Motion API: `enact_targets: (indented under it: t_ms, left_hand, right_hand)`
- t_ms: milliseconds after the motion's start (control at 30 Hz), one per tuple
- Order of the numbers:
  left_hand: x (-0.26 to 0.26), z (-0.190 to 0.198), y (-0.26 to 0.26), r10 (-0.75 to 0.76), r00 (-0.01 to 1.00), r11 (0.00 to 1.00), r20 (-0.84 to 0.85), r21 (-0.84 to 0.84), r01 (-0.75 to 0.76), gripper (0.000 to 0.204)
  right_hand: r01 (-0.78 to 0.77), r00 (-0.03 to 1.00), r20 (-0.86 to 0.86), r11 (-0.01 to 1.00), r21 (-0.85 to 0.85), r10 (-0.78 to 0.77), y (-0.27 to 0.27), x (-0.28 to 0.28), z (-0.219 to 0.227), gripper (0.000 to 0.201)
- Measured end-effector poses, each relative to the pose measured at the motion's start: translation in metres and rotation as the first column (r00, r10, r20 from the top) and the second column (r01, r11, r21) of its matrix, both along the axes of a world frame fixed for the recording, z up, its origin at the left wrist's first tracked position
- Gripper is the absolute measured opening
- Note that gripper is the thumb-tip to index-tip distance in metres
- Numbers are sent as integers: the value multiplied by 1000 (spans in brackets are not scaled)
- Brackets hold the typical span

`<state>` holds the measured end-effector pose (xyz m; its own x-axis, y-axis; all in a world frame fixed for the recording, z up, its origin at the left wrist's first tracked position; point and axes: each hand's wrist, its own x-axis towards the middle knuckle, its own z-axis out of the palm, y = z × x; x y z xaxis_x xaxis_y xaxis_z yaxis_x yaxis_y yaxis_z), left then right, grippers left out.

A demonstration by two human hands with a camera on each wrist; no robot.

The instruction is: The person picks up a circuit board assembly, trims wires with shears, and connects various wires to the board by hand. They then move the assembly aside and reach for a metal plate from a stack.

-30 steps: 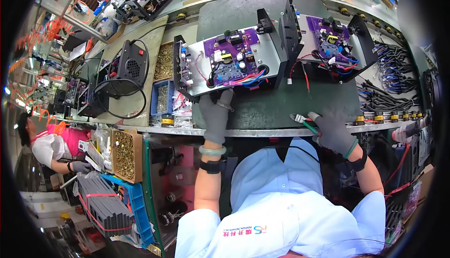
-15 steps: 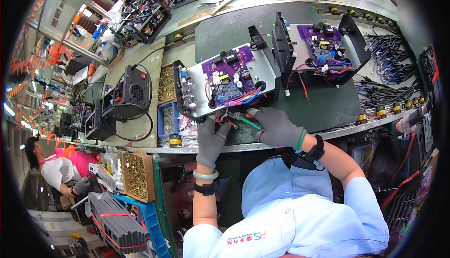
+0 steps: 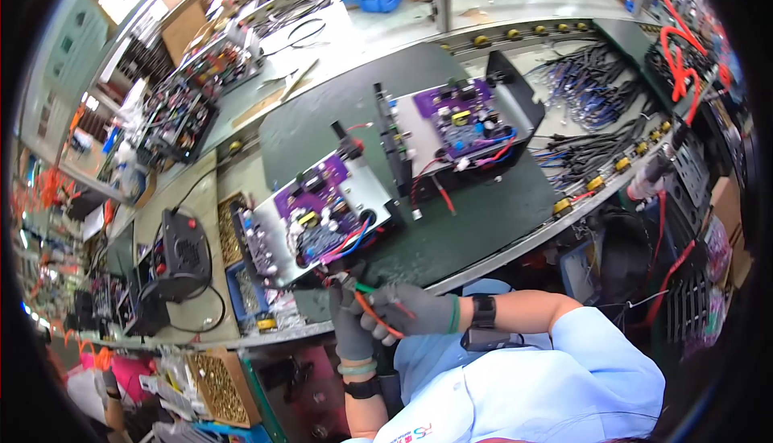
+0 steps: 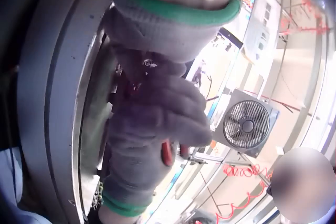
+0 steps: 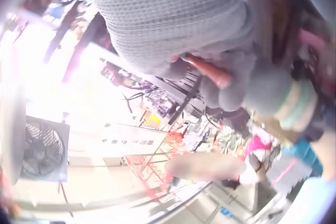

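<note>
In the head view my gloved right hand (image 3: 427,310) grips pliers (image 3: 377,316) with green and orange handles, their head pointing at the front edge of the left chassis (image 3: 372,195). Close against it, my gloved left hand (image 3: 352,334) pinches wires at that edge; its fingertips are partly hidden behind the pliers. A purple circuit board (image 3: 330,176) with red and blue wires sits on this chassis. The left wrist view has both gloves overlapping, a red handle end (image 4: 167,153) poking out. An orange handle (image 5: 210,70) shows under the right glove in the right wrist view.
A second chassis (image 3: 419,133) stands to the right on the green mat (image 3: 475,226). Beyond it lie bundles of black cables (image 3: 592,157). On the left are a blue bin (image 3: 245,292) and a black fan-vented unit (image 3: 183,254). Another person (image 3: 117,379) works at far left.
My right hand has brought the pliers from the mat's right side over to my left hand at the left chassis. The head view has swung, shifting the bench leftward and down.
</note>
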<state>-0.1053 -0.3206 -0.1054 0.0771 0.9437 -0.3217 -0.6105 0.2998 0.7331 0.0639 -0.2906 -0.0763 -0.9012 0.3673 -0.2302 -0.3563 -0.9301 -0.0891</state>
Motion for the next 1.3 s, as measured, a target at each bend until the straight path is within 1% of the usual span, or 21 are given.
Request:
enact_targets:
  t_ms: [33, 100, 133, 167, 200, 233, 267, 300, 367, 400, 467, 500, 600, 667, 733, 800, 867, 1000, 1067, 1233, 1300]
  left_hand:
    - [3, -1, 3, 47, 983, 998, -177, -28, -53, 39]
    - [1, -11, 9, 69, 982, 997, -178, -30, -75, 37]
    - [9, -1, 12, 65, 909, 996, -411, 86, -32, 35]
    - [16, 8, 14, 90, 783, 982, -615, 187, 34, 32]
    - [22, 16, 14, 78, 784, 982, -616, 182, 45, 32]
    - [28, 23, 15, 8, 821, 996, -570, 81, 47, 30]
    - [33, 27, 18, -53, 855, 999, -516, -17, 52, 29]
    - [39, 25, 19, -29, 856, 999, -516, 6, 38, 28]
    - [52, 32, 22, -108, 838, 994, -534, -36, 105, 27]
    - [61, 38, 28, -177, 816, 983, -550, -65, 169, 26]
    - [83, 50, 37, -252, 795, 965, -552, -75, 253, 25]
    - [93, 54, 41, -312, 775, 942, -550, -72, 328, 24]
    - [111, 61, 57, -341, 728, 917, -595, -41, 396, 23]
    - [119, 64, 65, -339, 731, 916, -592, -29, 401, 23]
    - [130, 65, 72, -335, 737, 915, -587, -16, 403, 23]
    - [142, 57, 80, -250, 799, 910, -547, 148, 386, 22]
    - [152, 48, 88, -243, 811, 900, -532, 188, 392, 21]
    - [161, 30, 103, -273, 860, 896, -431, 211, 390, 20]
    - [160, 32, 104, -275, 839, 900, -469, 181, 396, 20]
    - [154, 32, 105, -272, 833, 923, -481, 115, 368, 19]
    - [153, 33, 106, -279, 815, 915, -508, 117, 386, 19]
  right_hand:
    - [24, 1000, 4, 1000, 8, -24, -1, 1, 0, 37]
    - [-9, 989, 147, 995, 102, -6, 0, 5, 1, 32]
    - [10, 989, 145, 994, 106, -26, 1, 14, 12, 32]
    - [-10, 937, 333, 948, 319, -103, -2, 29, 26, 29]
    - [-79, 847, 490, 862, 501, -208, -7, 43, 33, 26]
    - [4, 746, 559, 842, 540, -362, -14, 50, 13, 27]
    - [49, 679, 567, 800, 598, -466, -14, 70, -3, 30]
    - [83, 603, 568, 752, 653, -560, -12, 90, -9, 33]
    - [166, 350, 576, 654, 738, -739, -12, 114, 6, 37]
    - [170, 348, 579, 657, 734, -737, -6, 121, 21, 37]
    - [80, 202, 707, 731, 678, -678, 2, 129, 47, 41]
    - [91, 198, 711, 735, 672, -675, 7, 132, 39, 41]
    - [104, 231, 614, 646, 756, -755, 23, 132, 13, 43]
    - [129, 336, 665, 732, 669, -667, 28, 133, 13, 41]
    - [121, 358, 651, 725, 678, -669, 30, 138, 19, 38]
    - [104, 385, 638, 719, 688, -666, 28, 142, 25, 36]
    - [262, 526, 597, 783, 564, -607, 27, 148, 32, 33]
    - [205, 500, 617, 776, 597, -607, 30, 153, 21, 35]
    - [207, 547, 603, 792, 574, -580, 31, 156, 18, 37]
    - [195, 514, 630, 794, 575, -582, 34, 156, 15, 40]
    - [117, 490, 655, 788, 604, -575, 38, 157, 14, 37]
